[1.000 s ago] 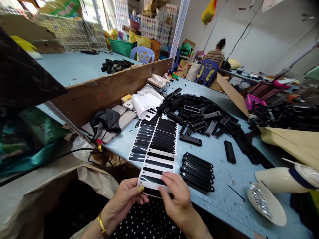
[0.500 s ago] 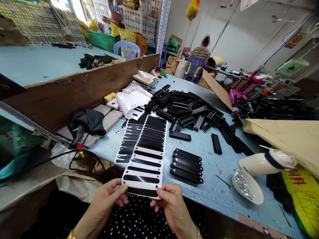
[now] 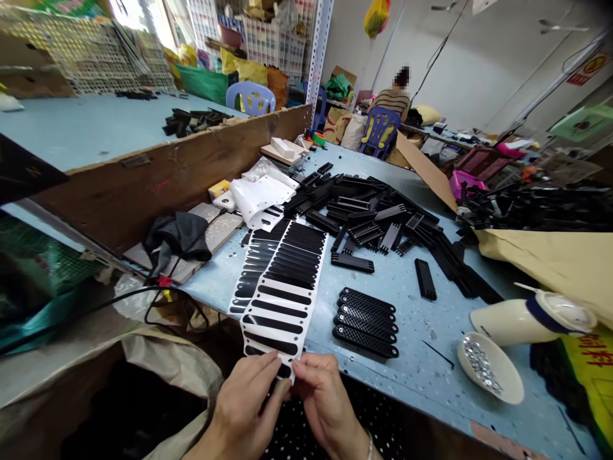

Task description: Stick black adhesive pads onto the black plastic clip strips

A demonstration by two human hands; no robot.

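Observation:
A white sheet of long black strip stickers [image 3: 280,299] hangs over the table's front edge, its near end at my fingers. My left hand [image 3: 249,399] lies across that near end, thumb and fingers closed on it and covering part of the last strips. Close beside it, my right hand [image 3: 325,396] pinches the sheet's lower right corner. Under the sheet's left side lies a second sticker sheet [image 3: 256,262]. To the right, several black bars with a textured top [image 3: 366,322] rest side by side in a neat row.
A big heap of black bars [image 3: 368,214] spreads behind. On the right are a bowl of small metal parts [image 3: 483,367], a cream bottle [image 3: 522,319] and a thin black rod [image 3: 438,354]. A wooden partition [image 3: 191,163] borders the left side. Another person [image 3: 390,102] sits far back.
My left hand has moved right from the sheet's lower left corner, across its near end, to beside my right hand. The right hand keeps its pinch. The view has shifted slightly.

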